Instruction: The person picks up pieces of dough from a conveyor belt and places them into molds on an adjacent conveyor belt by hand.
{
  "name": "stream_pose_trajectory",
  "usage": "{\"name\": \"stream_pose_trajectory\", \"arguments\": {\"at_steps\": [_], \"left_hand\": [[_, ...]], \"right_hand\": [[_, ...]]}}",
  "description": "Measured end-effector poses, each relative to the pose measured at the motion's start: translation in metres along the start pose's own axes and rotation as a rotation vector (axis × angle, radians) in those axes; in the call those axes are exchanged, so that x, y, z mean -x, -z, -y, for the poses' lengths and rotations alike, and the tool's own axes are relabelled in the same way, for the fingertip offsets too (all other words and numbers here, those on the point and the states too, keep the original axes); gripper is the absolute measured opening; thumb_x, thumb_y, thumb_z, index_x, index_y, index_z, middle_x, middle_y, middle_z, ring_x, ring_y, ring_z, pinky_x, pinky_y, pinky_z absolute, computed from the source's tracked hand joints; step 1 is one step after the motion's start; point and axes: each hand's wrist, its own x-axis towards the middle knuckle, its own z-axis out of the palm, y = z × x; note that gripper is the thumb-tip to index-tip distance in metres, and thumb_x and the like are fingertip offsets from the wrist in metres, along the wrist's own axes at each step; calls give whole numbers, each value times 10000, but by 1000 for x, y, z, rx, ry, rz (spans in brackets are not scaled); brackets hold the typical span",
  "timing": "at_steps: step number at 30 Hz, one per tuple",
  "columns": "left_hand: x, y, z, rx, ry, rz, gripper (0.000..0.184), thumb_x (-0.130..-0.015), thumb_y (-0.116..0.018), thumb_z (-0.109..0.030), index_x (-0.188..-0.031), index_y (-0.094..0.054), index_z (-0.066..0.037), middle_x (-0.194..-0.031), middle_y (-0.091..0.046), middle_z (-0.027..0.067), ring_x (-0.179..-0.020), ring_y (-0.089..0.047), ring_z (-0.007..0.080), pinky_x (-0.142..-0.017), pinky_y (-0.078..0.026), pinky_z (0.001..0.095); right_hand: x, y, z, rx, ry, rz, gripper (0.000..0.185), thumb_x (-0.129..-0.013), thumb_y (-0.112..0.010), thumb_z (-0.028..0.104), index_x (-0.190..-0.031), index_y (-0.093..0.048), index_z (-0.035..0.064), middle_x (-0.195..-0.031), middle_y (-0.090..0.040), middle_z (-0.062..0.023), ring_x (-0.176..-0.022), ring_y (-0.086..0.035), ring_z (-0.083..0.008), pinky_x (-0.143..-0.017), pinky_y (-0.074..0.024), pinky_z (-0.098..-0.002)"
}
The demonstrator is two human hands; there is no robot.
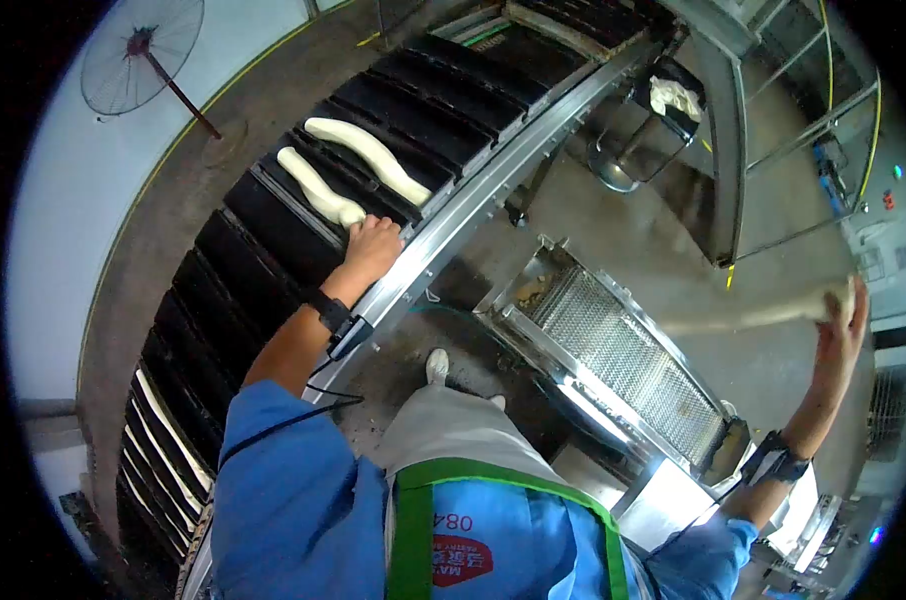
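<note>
Judging from their smooth, curved outlines, the dough ropes are soft, pliable and easily stretched, moderately heavy for their length, and possibly tacky. Support each rope at two points with flat fingers; a hold at one end alone risks thinning or tearing.

The near dough rope (316,190) and the far dough rope (373,156) lie side by side in black conveyor trays (403,118). The left hand (375,245) touches the rounded lower end of the near dough rope, fingers bent; whether it grips cannot be determined. The right hand (839,310) is raised well apart from the trays, fingers closed around one end of a third dough rope (773,313), which is motion-blurred.

Note the surroundings. A metal side rail (473,205) runs along the trays beside the left wrist and forms an edge to clear. A mesh-belt conveyor (623,350) stands between the hands. A black cable (283,425) runs from the left wrist device (335,318) across the sleeve (293,490) and could snag. A stool (618,172) carries a pale cloth (676,98). A fan (143,50) stands beyond the trays.
</note>
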Motion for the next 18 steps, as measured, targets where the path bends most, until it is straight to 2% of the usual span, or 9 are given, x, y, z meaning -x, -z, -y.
{"name": "stream_pose_trajectory", "arguments": {"at_steps": [2,5,7,10,11,13,15,16,18], "left_hand": [[0,-2,-1,16,30,-42,254,-749,-503,-271,-852,-571,-50,-922,-532,68,-965,-418,238,-817,-309,401],[6,13,-6,127,86,53,332,-760,-494,-295,-976,-532,-46,-1013,-498,84,-1013,-392,245,-849,-282,397],[13,13,-6,189,111,39,427,-751,-501,-306,-1101,-464,-63,-1096,-447,87,-1049,-368,267,-868,-280,422],[16,20,-9,309,158,56,472,-752,-510,-310,-1145,-427,-62,-1167,-396,105,-1093,-330,283,-894,-258,432],[15,23,-11,307,158,59,472,-752,-510,-310,-1145,-427,-62,-1167,-396,105,-1093,-330,283,-894,-258,432],[12,28,-17,373,196,-52,461,-729,-544,-295,-1111,-456,-51,-1176,-390,115,-1117,-307,291,-908,-247,419],[4,28,-21,380,170,-62,476,-719,-558,-279,-1126,-439,-62,-1201,-353,122,-1129,-289,301,-916,-239,428],[-1,24,-25,366,202,-117,478,-715,-564,-268,-1129,-432,-69,-1202,-347,122,-1131,-285,302,-916,-239,432],[-12,14,-31,382,204,-221,477,-704,-580,-230,-1129,-419,-87,-1199,-333,120,-1135,-276,302,-916,-238,448]], "right_hand": [[-17,-33,43,-119,121,178,440,-779,-531,190,-1171,-393,45,-1012,-470,-53,-897,-486,-152,-715,-416,-261],[-33,-116,82,-208,245,100,398,-789,-517,190,-1154,-414,69,-996,-483,-60,-900,-493,-157,-724,-424,-276],[-38,-180,84,-418,239,226,354,-786,-523,190,-1102,-429,61,-996,-490,-73,-911,-490,-169,-708,-445,-311],[-21,-300,69,-729,161,330,274,-764,-529,142,-996,-418,47,-921,-476,-74,-851,-493,-178,-679,-447,-311],[-42,-348,22,-495,160,386,300,-778,-527,223,-1013,-405,80,-964,-446,-76,-903,-464,-191,-776,-417,-362],[-25,-408,-19,-235,-83,558,401,-728,-598,217,-1051,-416,64,-957,-451,-101,-897,-473,-200,-778,-402,-342],[-14,-422,-69,195,76,432,546,-654,-664,152,-1114,-380,74,-984,-474,-147,-953,-455,-279,-768,-415,-355],[-12,-418,-95,201,61,417,546,-654,-664,152,-1114,-380,74,-984,-474,-147,-953,-455,-279,-768,-415,-355],[-5,-384,-150,253,317,486,561,-628,-682,181,-1113,-413,97,-1005,-485,-158,-997,-413,-330,-820,-378,-394]]}}
